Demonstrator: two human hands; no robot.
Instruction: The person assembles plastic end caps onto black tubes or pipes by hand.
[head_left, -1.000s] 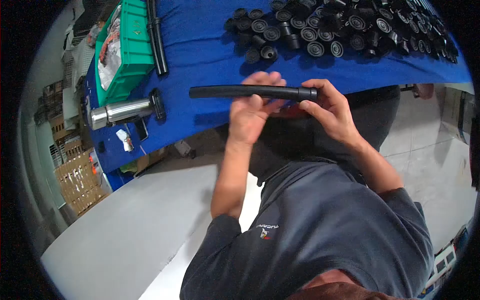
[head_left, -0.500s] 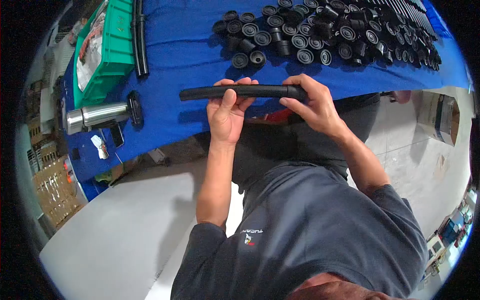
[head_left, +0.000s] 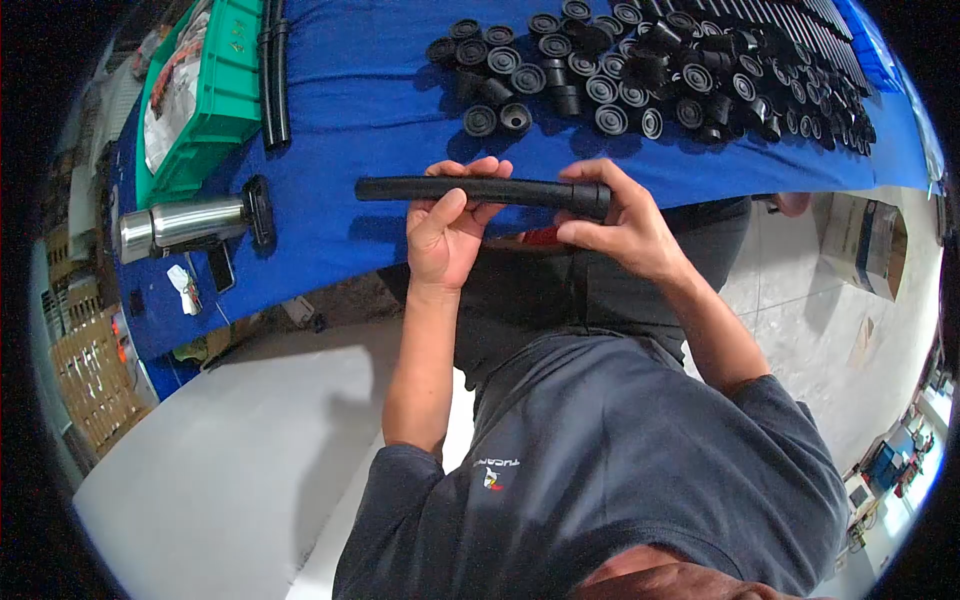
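My left hand (head_left: 440, 238) is closed around a black ribbed tube (head_left: 515, 190), with the thumb in front and the fingers behind. The tube lies nearly level just past the table's near edge. A wider black end cap (head_left: 594, 200) sits on its right end. My right hand (head_left: 628, 225) curls about that cap, thumb below and fingers above. Farther back, many loose black caps (head_left: 611, 120) are heaped on the blue cloth (head_left: 350, 100).
A green crate (head_left: 215, 110) with plastic bags stands at the left, two black tubes (head_left: 274, 90) beside it. A steel flask (head_left: 195, 226) lies nearer, next to a phone (head_left: 221, 268). Rows of black tubes (head_left: 810, 30) lie far right. A cardboard box (head_left: 865, 245) is on the floor.
The tube's right end has dipped slightly toward me. My right hand's fingers have shifted and loosened a little, showing more of the cap. My left hand keeps its hold.
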